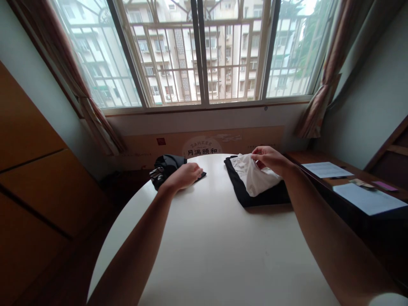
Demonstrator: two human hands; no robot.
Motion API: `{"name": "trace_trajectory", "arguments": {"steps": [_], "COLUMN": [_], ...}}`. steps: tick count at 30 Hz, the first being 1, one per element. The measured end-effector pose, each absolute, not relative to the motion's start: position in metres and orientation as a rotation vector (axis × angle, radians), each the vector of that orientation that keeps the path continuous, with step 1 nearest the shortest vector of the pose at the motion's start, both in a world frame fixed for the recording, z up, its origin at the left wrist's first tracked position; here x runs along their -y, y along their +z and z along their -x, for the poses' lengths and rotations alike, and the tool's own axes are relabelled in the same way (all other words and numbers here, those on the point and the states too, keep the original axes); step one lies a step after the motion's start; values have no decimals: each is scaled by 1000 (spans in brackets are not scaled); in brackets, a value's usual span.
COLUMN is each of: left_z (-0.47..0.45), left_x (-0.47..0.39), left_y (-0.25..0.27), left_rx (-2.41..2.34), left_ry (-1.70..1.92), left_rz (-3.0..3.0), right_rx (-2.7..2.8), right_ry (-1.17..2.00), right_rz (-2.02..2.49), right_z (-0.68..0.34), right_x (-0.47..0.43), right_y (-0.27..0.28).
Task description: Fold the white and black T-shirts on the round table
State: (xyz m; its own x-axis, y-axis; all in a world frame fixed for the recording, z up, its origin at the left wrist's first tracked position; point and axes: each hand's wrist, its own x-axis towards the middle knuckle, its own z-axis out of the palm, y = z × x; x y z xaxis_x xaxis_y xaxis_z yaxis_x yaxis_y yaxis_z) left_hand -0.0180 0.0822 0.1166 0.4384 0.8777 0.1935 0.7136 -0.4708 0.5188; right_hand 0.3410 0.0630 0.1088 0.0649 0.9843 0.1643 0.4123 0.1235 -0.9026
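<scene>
A bunched dark cloth item (170, 162) with a striped patch on its left side lies at the far left of the round table. My left hand (186, 175) is over its right part, fingers curled in; a dark corner pokes out past the fingertips. What exactly the fingers grip is partly hidden. Over at the right, my right hand (269, 158) pinches the upper edge of a crumpled white cloth (255, 176), thumb and fingers together. The white cloth rests on a folded black cloth (261, 202) lying flat on the tabletop.
The white round table (219, 250) spans the front. To its right stands a dark wooden desk (293, 158) with paper sheets (366, 197). Beyond the table, a printed cardboard panel (143, 146) leans under the barred window. Wooden cabinet doors (38, 170) are on the left.
</scene>
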Motion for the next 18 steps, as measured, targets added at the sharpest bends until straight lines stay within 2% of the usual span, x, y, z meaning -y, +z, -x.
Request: {"name": "trace_trajectory", "arguments": {"steps": [2, 5, 10, 13, 18], "left_z": [-12, -49, -70, -60, -30], "left_x": [-59, -26, -13, -22, -28], "left_y": [115, 114, 116, 120, 139], "left_rx": [-1077, -902, -1103, -1139, -1196], "left_ry": [563, 609, 1145, 1255, 1098], "left_rz": [-2316, -2319, -2298, -2343, -2484], "right_rx": [1408, 1334, 1383, 1445, 1364], "right_ry": [938, 976, 1013, 859, 384], "right_rz": [1059, 745, 491, 467, 603], "right_z": [-325, -293, -238, -224, -241], "right_x": [-50, -26, 13, 24, 7], "right_y": [127, 150, 172, 179, 176]}}
